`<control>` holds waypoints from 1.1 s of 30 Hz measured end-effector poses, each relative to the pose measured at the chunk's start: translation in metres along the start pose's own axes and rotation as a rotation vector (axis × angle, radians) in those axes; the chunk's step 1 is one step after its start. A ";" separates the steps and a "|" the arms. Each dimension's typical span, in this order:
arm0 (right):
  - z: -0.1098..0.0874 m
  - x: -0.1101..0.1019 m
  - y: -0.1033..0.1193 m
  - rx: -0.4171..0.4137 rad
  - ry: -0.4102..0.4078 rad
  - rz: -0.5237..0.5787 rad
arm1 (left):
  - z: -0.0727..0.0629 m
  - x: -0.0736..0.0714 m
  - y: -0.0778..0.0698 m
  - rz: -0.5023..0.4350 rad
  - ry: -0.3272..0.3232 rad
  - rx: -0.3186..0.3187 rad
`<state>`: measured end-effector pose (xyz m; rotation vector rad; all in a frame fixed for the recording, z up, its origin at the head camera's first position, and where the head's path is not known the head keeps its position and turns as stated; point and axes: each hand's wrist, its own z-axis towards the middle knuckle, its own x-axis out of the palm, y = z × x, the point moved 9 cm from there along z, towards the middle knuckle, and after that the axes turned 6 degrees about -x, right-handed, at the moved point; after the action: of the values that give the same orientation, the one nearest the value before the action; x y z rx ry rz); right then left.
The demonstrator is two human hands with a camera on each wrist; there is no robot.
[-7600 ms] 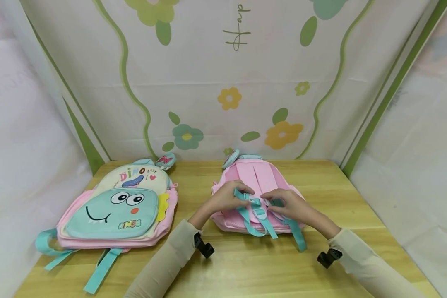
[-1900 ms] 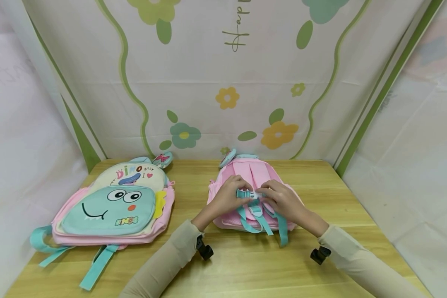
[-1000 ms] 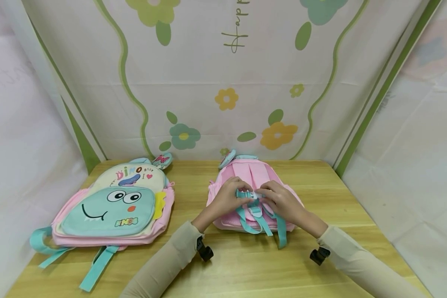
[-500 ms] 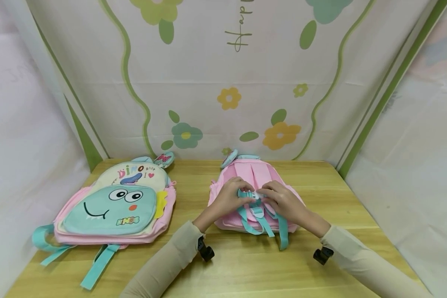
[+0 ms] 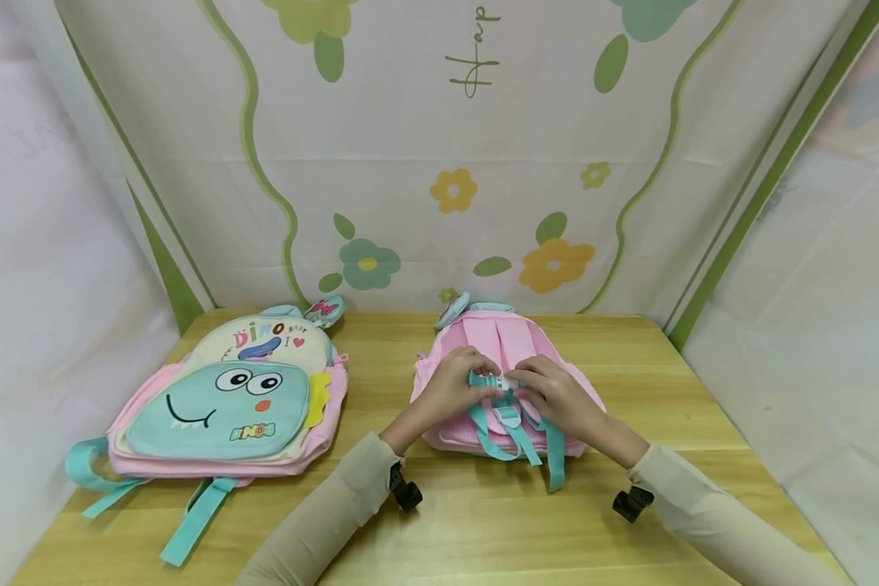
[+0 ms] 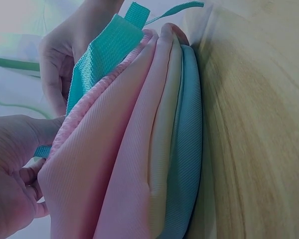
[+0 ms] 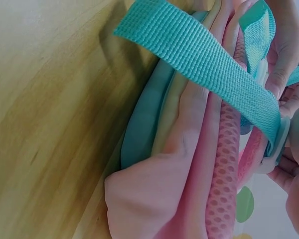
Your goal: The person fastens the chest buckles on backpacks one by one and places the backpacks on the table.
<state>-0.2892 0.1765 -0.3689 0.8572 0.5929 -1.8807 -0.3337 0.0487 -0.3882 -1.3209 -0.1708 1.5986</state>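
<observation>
A pink backpack (image 5: 571,382) lies with its back panel and shoulder straps facing up. Over its middle, both hands meet at a white strap buckle (image 5: 509,382) on teal webbing. My left hand (image 5: 450,387) pinches the buckle's left end and the teal strap there. From the other side my right hand (image 5: 560,399) pinches the right end between thumb and fingers. The fingers cover much of the buckle. A second, white strap adjuster (image 5: 508,417) sits just below. In the right wrist view, a loose teal strap end (image 7: 189,50) hangs over the bag's side.
On the left of the wooden table (image 5: 469,529) lies another backpack (image 5: 220,415) with a dinosaur face, its teal straps trailing toward the front edge. White printed cloth (image 5: 410,106) walls the back and both sides.
Since the oldest frame, my hands have come closer together, and the teal strap and white buckle piece between them now meet. Over the last second the hands hold nearly the same place.
</observation>
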 end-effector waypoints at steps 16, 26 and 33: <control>-0.002 -0.001 -0.001 0.007 -0.027 0.027 | 0.001 0.001 0.000 -0.005 0.009 0.006; 0.000 -0.002 -0.001 0.023 -0.030 0.027 | 0.000 -0.001 -0.003 0.003 -0.008 0.027; 0.001 -0.003 0.000 0.033 -0.029 0.031 | 0.000 0.000 -0.004 0.009 -0.009 0.036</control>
<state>-0.2886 0.1774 -0.3665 0.8546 0.5292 -1.8767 -0.3310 0.0506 -0.3854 -1.2889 -0.1412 1.6084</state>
